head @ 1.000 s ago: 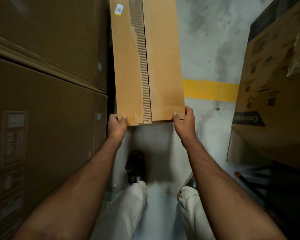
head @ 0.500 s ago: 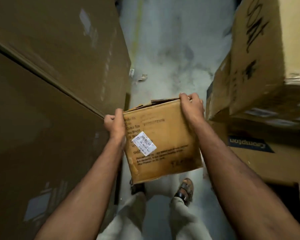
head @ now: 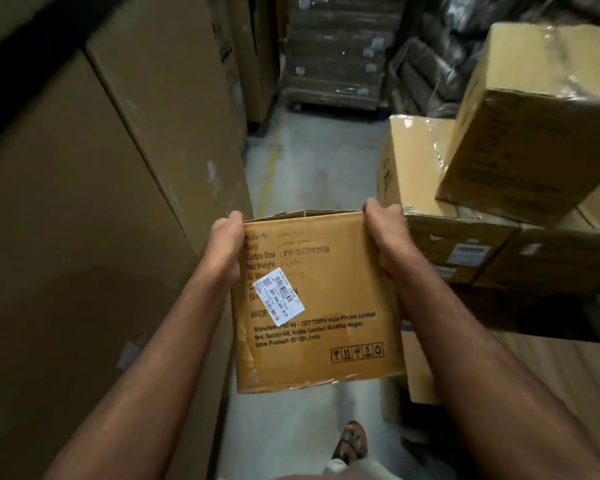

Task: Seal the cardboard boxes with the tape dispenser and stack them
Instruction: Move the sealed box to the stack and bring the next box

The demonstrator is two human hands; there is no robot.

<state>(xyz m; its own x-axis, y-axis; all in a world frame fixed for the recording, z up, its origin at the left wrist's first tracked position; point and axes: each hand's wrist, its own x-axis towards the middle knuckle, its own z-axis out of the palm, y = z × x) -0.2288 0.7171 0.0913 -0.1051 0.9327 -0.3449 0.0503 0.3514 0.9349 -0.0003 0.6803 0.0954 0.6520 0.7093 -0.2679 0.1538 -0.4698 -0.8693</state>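
Here the box (head: 317, 299) is held off the floor, in front of the person, its printed side facing the camera and a white barcode label (head: 279, 296) stuck on that side toward the left. The left hand (head: 225, 244) grips the box's upper left corner, fingers curled round the edge. The right hand (head: 386, 233) grips the upper right corner the same way, thumb on the near face. The top flaps look slightly uneven along the far edge; whether they are taped cannot be told. Just right of the box stands a stack (head: 465, 216) of cartons, the topmost tilted and wrapped in shiny film. To the left rises a wall of big cartons (head: 94, 209). Below the box lies the grey floor (head: 309, 161), with a sandalled foot (head: 351, 441) near the bottom edge. Far off down the aisle stands a wrapped pallet (head: 336, 50)
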